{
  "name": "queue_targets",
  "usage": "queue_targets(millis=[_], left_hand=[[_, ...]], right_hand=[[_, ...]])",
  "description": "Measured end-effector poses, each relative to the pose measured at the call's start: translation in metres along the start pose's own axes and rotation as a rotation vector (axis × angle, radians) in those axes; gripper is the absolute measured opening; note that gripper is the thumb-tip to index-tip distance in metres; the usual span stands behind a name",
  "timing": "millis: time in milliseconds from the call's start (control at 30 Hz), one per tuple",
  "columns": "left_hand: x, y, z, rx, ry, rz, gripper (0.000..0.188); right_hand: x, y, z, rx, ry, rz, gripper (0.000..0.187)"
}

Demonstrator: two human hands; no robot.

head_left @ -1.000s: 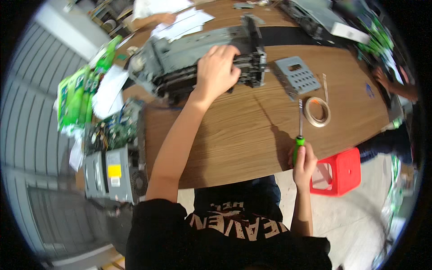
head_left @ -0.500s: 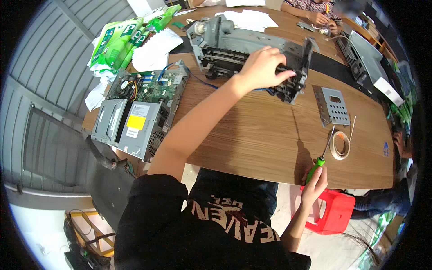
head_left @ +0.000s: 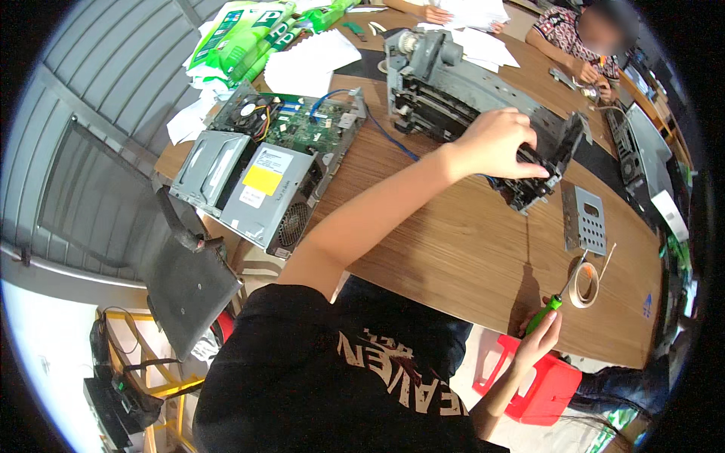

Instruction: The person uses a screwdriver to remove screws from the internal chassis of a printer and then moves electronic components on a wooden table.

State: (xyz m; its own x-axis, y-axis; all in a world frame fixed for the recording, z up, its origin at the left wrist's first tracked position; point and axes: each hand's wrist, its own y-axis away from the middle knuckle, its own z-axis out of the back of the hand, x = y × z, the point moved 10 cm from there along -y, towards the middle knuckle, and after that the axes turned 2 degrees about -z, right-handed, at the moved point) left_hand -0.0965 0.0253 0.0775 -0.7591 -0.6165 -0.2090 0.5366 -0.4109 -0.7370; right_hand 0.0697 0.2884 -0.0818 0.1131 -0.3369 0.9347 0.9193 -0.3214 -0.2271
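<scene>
My left arm reaches across the table, and my left hand (head_left: 495,143) is closed on the near right end of a grey and black printer chassis (head_left: 483,90). Black rollers and plastic parts run along the chassis's near side, and its right end looks slightly raised. At the table's near right edge, my right hand (head_left: 539,341) grips a screwdriver (head_left: 545,313) by its green handle, the shaft pointing up and away. Close to the screwdriver's tip lie a roll of masking tape (head_left: 578,285) and a perforated metal plate (head_left: 586,220).
An opened desktop computer (head_left: 264,185) sits on the left, a blue cable (head_left: 389,137) running from it. Behind it are green paper packs (head_left: 238,41) and white sheets (head_left: 313,60). Another person (head_left: 574,57) works at the far right. A red stool (head_left: 540,385) stands below the table.
The whole view has tilted and shifted, so the table's contents appear turned clockwise. My left hand keeps its hold on the chassis, and my right hand keeps the screwdriver.
</scene>
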Motion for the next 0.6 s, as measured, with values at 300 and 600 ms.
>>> queue_targets(millis=[300, 600], left_hand=[[0.011, -0.001, -0.009, -0.002, -0.023, 0.06, 0.044], [-0.014, 0.064, 0.083, -0.573, 0.172, 0.217, 0.027]], right_hand=[[-0.014, -0.012, -0.01, 0.148, 0.018, -0.098, 0.038], [0.048, -0.046, -0.007, 0.098, 0.596, 0.371, 0.023]])
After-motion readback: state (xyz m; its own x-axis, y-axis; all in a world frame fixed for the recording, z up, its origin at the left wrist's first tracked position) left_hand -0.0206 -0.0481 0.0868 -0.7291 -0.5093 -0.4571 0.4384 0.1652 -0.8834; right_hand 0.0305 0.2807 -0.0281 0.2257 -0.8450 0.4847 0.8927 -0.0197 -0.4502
